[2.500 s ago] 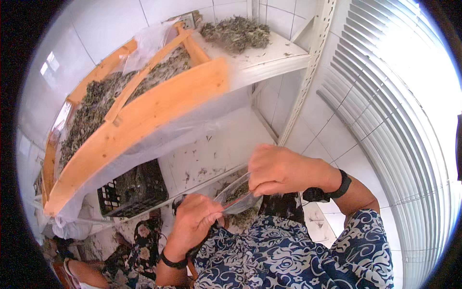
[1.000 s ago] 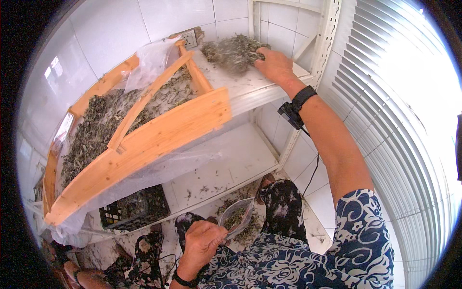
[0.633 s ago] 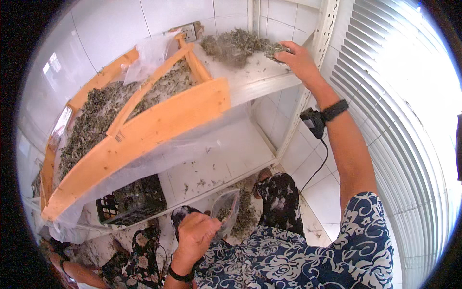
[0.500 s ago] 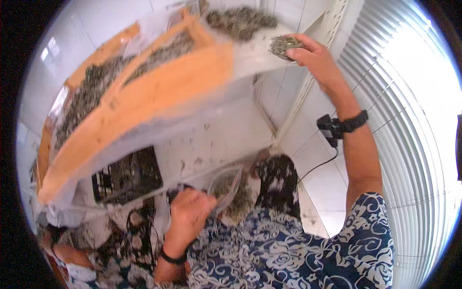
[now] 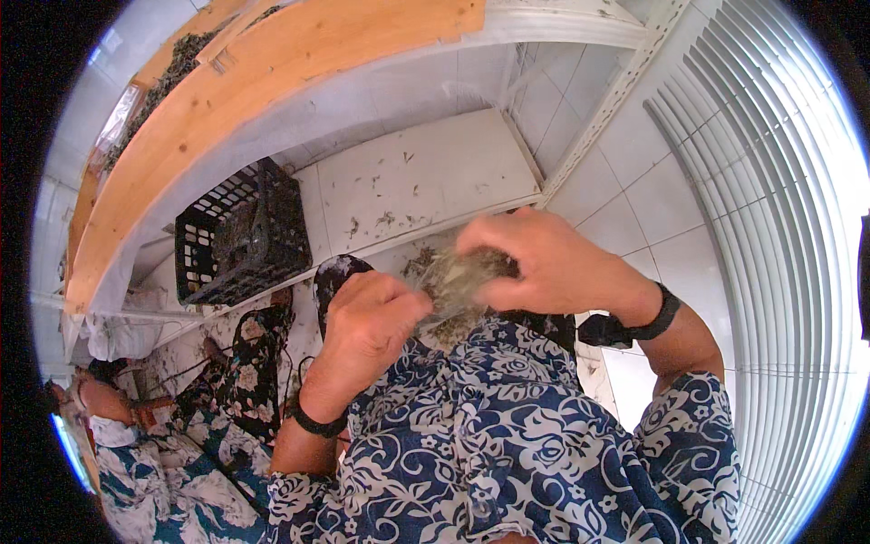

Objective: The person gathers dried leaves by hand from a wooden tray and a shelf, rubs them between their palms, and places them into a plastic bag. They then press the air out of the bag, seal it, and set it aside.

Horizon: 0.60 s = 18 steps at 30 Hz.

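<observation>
My left hand (image 5: pixel 370 319) is closed in a pinch on the rim of a clear plastic bag (image 5: pixel 439 288) in front of my lap. Dried greenish herb (image 5: pixel 456 330) shows in and below the bag. Over the bag's mouth is my right hand (image 5: pixel 555 263), its fingers and thumb curled around a clump of dried herb (image 5: pixel 494 262). Motion blurs the fingertips and the bag's edge, so how much herb the right hand grips is hard to see.
A wooden-sided tray (image 5: pixel 299 68) of dried herb spans the upper left. Beneath it a black plastic crate (image 5: pixel 240 238) stands on a white shelf (image 5: pixel 426 177) scattered with herb bits. Another person's arm (image 5: pixel 107 399) shows lower left. Slatted blinds (image 5: pixel 770 227) line the right.
My right hand has come down from the herb pile on the upper surface to the bag, bringing its clump. My left hand stays at the bag. The view has tilted downward.
</observation>
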Motion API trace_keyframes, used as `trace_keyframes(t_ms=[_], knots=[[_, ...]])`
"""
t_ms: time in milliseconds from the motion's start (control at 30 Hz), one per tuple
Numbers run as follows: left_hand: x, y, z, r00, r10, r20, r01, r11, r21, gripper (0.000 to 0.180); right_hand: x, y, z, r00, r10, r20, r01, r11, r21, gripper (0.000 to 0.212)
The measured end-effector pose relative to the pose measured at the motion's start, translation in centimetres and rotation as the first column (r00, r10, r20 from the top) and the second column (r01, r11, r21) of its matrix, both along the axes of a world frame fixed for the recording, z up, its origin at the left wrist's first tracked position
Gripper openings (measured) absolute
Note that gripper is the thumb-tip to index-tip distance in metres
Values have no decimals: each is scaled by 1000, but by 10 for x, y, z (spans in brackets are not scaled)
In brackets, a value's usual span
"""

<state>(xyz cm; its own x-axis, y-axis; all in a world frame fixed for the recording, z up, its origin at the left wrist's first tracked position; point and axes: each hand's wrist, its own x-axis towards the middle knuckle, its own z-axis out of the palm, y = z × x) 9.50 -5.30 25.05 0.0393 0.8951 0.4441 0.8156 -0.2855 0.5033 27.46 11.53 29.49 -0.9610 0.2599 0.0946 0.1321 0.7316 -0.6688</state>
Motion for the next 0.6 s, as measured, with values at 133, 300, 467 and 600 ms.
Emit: trace_keyframes(t_ms=[133,300,467,600], knots=[[9,-5,2,999,-1,-37,0,1000,-19,15,-7,-11,-22,993,95,-69,-84,987,140,29],[12,-6,5,997,-37,-63,36,999,-11,15,-6,-13,-30,980,154,123,-194,869,456,24],[14,-5,6,997,-45,-67,46,999,11,18,0,-7,-18,971,149,190,-217,882,418,31],[13,-4,3,997,-49,-65,51,998,35,18,11,-8,1,939,345,-3,-312,852,421,31]])
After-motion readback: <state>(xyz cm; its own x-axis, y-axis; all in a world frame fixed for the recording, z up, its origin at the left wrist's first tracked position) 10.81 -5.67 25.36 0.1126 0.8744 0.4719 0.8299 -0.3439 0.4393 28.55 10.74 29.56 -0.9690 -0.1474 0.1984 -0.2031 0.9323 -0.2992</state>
